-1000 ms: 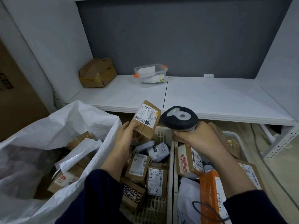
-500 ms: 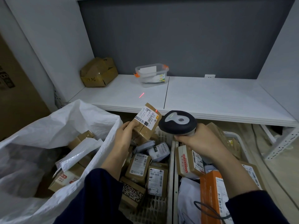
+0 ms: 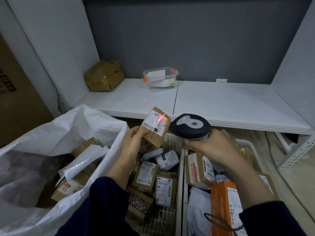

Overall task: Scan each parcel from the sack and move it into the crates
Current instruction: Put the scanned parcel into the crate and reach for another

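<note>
- The left hand (image 3: pixel 134 142) is raised over the left crate (image 3: pixel 163 223). Its fingers and thumb wrap round the lower end of a small brown parcel (image 3: pixel 159 135), which is tilted with its white label (image 3: pixel 153 123) facing up.
- The right hand (image 3: pixel 214 148) is clenched round the grip of a black scanner (image 3: pixel 190 127), over the right crate (image 3: pixel 246 141). The scanner's head sits just beside the parcel.
- Both forearms come out of dark sleeves.
- A red line (image 3: pixel 161 119) lies across the label, and a red spot (image 3: pixel 144 100) shows on the white shelf (image 3: pixel 221 103) behind.
- The held label's print is too small to read with certainty.
- In the left crate, a flat parcel (image 3: pixel 164 188) has a label reading "502 602 12 815" with "4-3" handwritten below.
- A white pouch (image 3: pixel 167 160) bears "231".
- A black band (image 3: pixel 140 202) on another box carries white lettering.
- An orange box (image 3: pixel 225 206) lies in the right crate.
- The open white sack (image 3: pixel 68 128) on the left holds more brown boxes.
- A crumpled carton (image 3: pixel 104 75) on the shelf shows handwritten digits ending "36".
</note>
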